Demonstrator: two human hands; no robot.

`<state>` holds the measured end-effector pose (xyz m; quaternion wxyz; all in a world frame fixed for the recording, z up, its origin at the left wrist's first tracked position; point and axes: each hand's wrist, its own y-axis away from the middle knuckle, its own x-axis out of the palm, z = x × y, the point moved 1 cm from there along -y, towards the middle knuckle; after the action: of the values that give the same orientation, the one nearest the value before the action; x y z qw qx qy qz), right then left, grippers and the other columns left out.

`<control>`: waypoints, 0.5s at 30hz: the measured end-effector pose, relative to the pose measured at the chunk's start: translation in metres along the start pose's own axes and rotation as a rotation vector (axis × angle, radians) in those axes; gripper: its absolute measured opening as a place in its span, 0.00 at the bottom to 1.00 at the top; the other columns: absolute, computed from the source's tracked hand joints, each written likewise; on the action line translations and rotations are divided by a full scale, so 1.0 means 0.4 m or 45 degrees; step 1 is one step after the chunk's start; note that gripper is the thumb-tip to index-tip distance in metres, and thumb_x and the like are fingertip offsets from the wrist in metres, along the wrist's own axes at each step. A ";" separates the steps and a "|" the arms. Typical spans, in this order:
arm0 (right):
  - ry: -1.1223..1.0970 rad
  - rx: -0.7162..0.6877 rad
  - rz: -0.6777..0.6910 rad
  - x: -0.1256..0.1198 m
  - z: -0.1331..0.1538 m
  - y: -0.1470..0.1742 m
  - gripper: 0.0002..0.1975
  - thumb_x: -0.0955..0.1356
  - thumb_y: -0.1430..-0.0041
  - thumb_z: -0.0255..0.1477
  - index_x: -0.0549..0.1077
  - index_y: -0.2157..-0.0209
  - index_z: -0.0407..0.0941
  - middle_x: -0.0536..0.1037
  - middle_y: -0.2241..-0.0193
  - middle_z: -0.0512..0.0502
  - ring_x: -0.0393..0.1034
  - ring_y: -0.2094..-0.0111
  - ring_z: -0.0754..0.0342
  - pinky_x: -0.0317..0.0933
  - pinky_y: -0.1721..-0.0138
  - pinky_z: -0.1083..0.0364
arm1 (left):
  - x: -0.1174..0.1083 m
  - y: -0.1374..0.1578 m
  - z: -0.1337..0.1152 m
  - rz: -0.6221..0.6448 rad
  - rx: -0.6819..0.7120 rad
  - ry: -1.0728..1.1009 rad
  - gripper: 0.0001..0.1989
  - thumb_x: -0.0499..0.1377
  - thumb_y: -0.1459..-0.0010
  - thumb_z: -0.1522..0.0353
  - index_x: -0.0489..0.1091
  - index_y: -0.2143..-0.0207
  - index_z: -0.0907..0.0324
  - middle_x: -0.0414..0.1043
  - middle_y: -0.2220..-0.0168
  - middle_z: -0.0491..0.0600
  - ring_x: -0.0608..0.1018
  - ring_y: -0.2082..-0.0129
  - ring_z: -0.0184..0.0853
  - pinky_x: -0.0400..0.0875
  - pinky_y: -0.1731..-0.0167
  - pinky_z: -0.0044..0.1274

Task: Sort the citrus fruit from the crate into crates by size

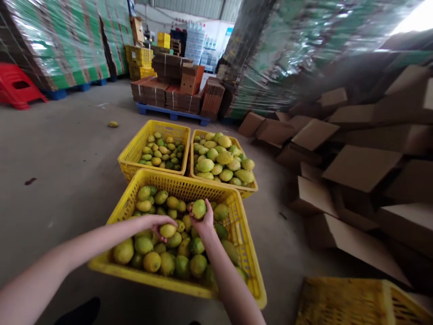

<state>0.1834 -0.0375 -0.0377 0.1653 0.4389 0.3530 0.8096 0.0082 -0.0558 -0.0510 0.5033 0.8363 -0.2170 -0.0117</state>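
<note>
Over the near yellow crate (158,178), full of green and yellow lemons (182,266), both my hands are at work. My right hand (206,221) cups a greenish lemon (199,209), raised above the others on the crate's right side. Lower and to the left, my left hand (159,225) has its fingers curled round a yellow lemon (168,230), close above the pile. Behind stand two more yellow crates: the back left crate (126,158) holds smaller lemons (162,151), and the back right crate (252,188) is heaped with larger, paler ones (225,157).
Flattened and part-folded cardboard boxes (361,167) lie heaped along the right. An upturned yellow crate (341,300) sits at the lower right. Beyond the crates, bundled cardboard stands on a blue pallet (172,114). A lone lemon (113,123) and a red stool (20,85) are on the floor leftward.
</note>
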 end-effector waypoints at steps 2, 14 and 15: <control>0.050 0.037 -0.020 -0.002 -0.008 -0.003 0.16 0.62 0.33 0.42 0.69 0.69 0.46 0.74 0.81 0.49 0.68 0.82 0.55 0.56 0.85 0.59 | -0.036 0.033 -0.090 -0.159 0.180 0.140 0.07 0.67 0.52 0.72 0.74 0.69 0.57 0.71 0.79 0.51 0.80 0.78 0.46 0.68 0.89 0.25; 0.257 0.010 0.012 -0.004 -0.014 0.037 0.09 0.69 0.40 0.38 0.69 0.71 0.49 0.73 0.79 0.50 0.70 0.79 0.53 0.57 0.83 0.58 | -0.354 0.133 -0.240 -1.358 1.018 -0.485 0.25 0.58 0.54 0.62 0.67 0.53 0.62 0.70 0.45 0.63 0.68 0.37 0.56 0.63 0.38 0.42; 0.269 -0.021 0.049 -0.012 -0.001 0.044 0.08 0.69 0.41 0.37 0.69 0.71 0.50 0.74 0.78 0.50 0.71 0.78 0.52 0.58 0.83 0.57 | -0.368 0.114 -0.188 -1.375 0.967 -0.617 0.27 0.57 0.55 0.61 0.67 0.52 0.63 0.69 0.44 0.65 0.69 0.38 0.58 0.62 0.37 0.44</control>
<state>0.1864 -0.0526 -0.0281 0.1152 0.3564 0.3532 0.8573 -0.1230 0.0441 -0.0046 0.0378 0.9188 0.1336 -0.3695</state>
